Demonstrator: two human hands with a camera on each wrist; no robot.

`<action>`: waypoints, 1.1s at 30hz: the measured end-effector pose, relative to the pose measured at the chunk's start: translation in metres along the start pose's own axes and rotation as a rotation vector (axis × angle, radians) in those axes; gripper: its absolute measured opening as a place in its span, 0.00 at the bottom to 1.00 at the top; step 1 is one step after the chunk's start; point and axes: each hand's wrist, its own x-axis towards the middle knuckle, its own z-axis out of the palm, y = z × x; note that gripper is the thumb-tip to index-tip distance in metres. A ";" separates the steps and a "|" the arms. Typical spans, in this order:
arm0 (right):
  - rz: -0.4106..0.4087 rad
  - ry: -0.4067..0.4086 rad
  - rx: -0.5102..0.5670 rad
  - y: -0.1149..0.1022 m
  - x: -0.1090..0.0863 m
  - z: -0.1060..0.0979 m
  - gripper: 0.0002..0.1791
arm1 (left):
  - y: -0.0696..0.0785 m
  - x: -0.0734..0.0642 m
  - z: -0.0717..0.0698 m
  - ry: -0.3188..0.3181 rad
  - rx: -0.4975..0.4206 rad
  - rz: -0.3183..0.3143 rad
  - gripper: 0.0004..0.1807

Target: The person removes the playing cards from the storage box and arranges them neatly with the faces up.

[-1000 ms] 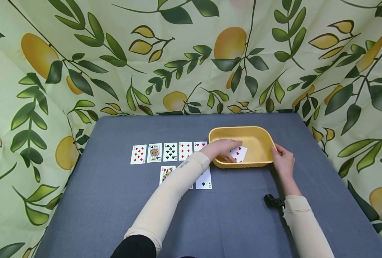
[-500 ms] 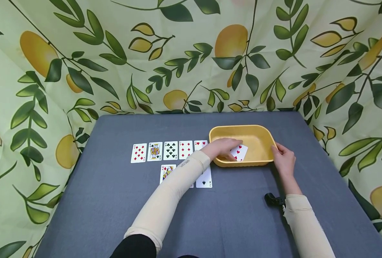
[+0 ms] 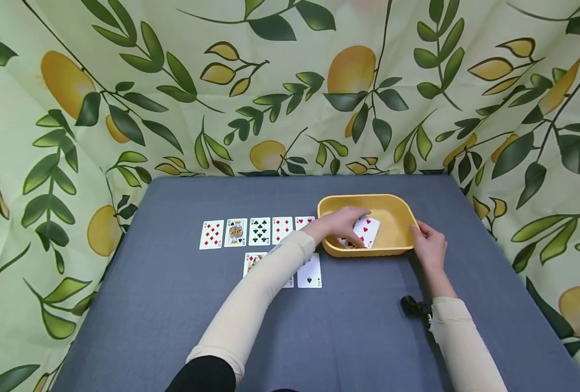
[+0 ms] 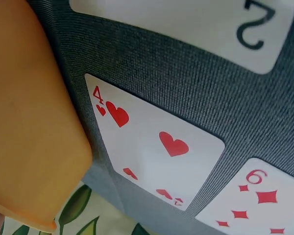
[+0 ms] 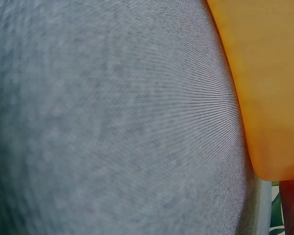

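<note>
My left hand (image 3: pixel 344 222) reaches into a yellow tray (image 3: pixel 390 204), its thumb and fingers curled at the playing cards inside. A heart card (image 3: pixel 370 231) shows beside the fingers, with part of a black-suited card (image 3: pixel 350 243) near the thumb; the hand covers the rest. At the tray's right end, my right hand (image 3: pixel 429 245) pinches the rim between thumb and fingers. In the left wrist view, a four of hearts (image 4: pixel 152 142) lies face up beside the tray's outer wall (image 4: pixel 34 112).
A face-up row holds a diamond card (image 3: pixel 211 234), a king (image 3: pixel 235 233), a club card (image 3: pixel 259 232) and another diamond card (image 3: pixel 282 230). Nearer lie a picture card (image 3: pixel 252 261) and a two of spades (image 3: pixel 310 272). My left sleeve (image 3: pixel 255 305) covers part of this lower row.
In the tray, the heart card has shifted slightly right and shows more of its face; a black-suited card is now visible by the left thumb. The right hand keeps its hold on the rim.
</note>
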 end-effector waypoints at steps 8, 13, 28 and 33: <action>-0.007 -0.015 -0.007 -0.001 -0.004 0.006 0.25 | -0.006 -0.021 -0.008 0.121 -0.085 -0.024 0.51; 0.000 -0.022 -0.009 -0.001 -0.004 0.008 0.25 | -0.011 -0.047 -0.023 0.196 -0.126 -0.107 0.51; 0.015 -0.013 0.010 0.000 -0.001 0.006 0.26 | -0.037 -0.183 -0.050 0.367 -0.193 -0.323 0.52; 0.036 -0.014 0.020 0.001 0.000 0.005 0.26 | -0.048 -0.225 -0.044 0.378 -0.192 -0.372 0.52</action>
